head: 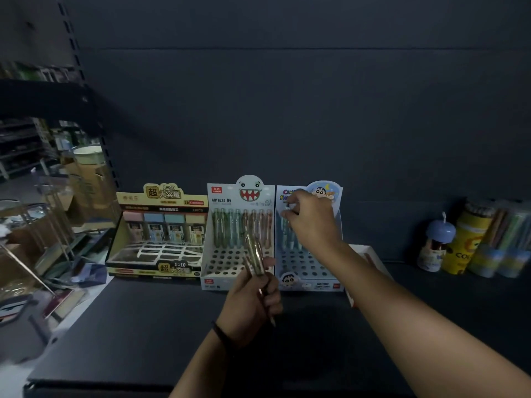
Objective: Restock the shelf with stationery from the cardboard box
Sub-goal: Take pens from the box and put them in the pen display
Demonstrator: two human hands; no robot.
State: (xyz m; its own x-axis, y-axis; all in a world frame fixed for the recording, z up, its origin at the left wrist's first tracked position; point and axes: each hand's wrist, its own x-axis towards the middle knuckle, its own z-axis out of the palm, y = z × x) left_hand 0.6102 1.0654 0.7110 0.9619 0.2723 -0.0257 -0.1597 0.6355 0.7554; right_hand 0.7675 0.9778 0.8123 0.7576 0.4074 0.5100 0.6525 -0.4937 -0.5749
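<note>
My left hand [253, 300] grips a bunch of pens [255, 254], held upright in front of the white shark-face pen display box [227, 262]. My right hand [310, 222] reaches over the blue cartoon pen display box [304, 271] and pinches the top of a pen [287, 208] standing in its back row. Both boxes stand side by side on the dark shelf [149, 326]. The back rows of both boxes hold pens; their front holes are bare. No cardboard box is in sight.
A yellow lead-refill display box [155, 242] stands left of the pen boxes. A white and red tray [365, 262] lies behind my right forearm. Tubs of pencils [465, 242] stand at the far right. Cluttered racks and cartons [46, 225] fill the left side.
</note>
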